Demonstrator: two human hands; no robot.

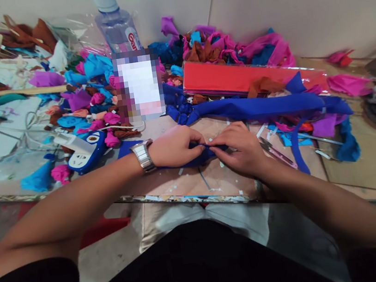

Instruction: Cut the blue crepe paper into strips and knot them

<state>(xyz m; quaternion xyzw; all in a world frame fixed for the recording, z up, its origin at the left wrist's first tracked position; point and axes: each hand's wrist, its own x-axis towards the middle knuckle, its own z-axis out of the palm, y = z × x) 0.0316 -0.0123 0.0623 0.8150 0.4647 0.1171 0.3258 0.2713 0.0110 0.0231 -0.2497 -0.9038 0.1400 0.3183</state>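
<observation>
My left hand (176, 146), with a silver watch at the wrist, pinches a dark blue strip (199, 159) over the front of the table. Facing it from the right, my right hand (240, 148) grips the same strip between thumb and fingers, the fingertips of both hands nearly touching. Part of the strip is hidden under my left hand. Behind the hands lies a long blue band (260, 106), with a bunched blue flower shape (183, 111) at its left end. Small scissors (279, 153) rest just right of my right hand.
A power socket block (86, 153) with a white plug and cable stands left. Behind are a bottle (118, 29), a red packet (235, 76) and heaps of crumpled coloured pieces (94, 70). The table's front edge (196, 198) runs below my hands.
</observation>
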